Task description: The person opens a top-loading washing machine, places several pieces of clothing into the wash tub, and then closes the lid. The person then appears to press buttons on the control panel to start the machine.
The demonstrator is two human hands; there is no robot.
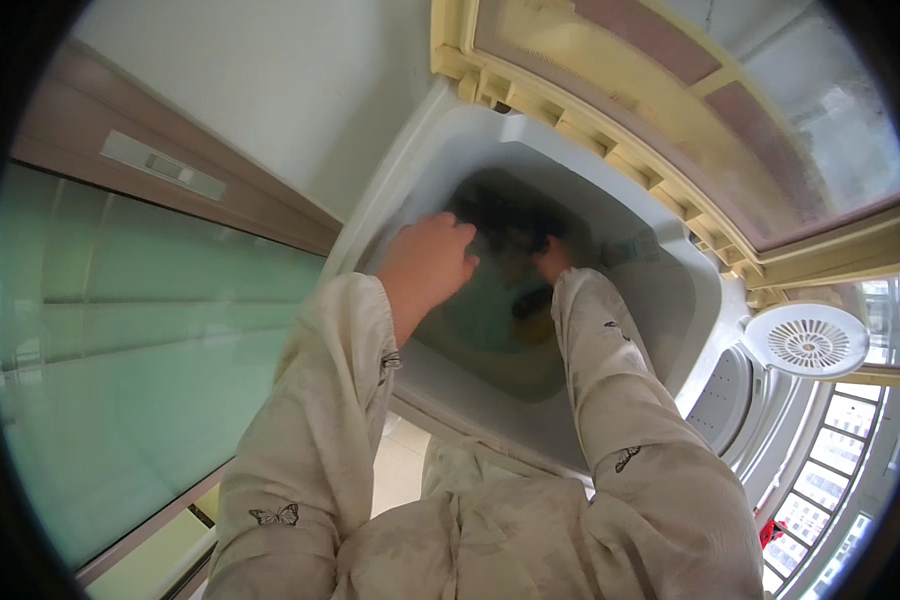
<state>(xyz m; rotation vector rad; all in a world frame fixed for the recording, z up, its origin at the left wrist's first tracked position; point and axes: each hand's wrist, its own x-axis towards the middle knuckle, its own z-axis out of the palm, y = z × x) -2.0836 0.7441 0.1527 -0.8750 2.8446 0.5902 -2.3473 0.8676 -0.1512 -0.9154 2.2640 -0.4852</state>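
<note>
A washing machine's deep pale wash tub [630,292] stands open before me. Dark, wet-looking clothes [517,217] lie low at its far side, blurred by shadow. Over the tub's left part, my left hand [435,251] is held with bent fingers, the thumb apart and no item visible in it. My right hand [553,261] reaches deeper, beside the dark clothes; whether its fingers grip any cloth is unclear. A dark and yellowish item [536,315] shows below the right hand. Greenish, murky water [480,315] seems to fill the tub's bottom.
The yellowed plastic lid [615,142] is raised behind the tub. To the right are a round white perforated cover [806,340], a spin tub opening [722,401] and a barred window [817,465]. A brown-framed, frosted glass door [157,322] flanks the left side.
</note>
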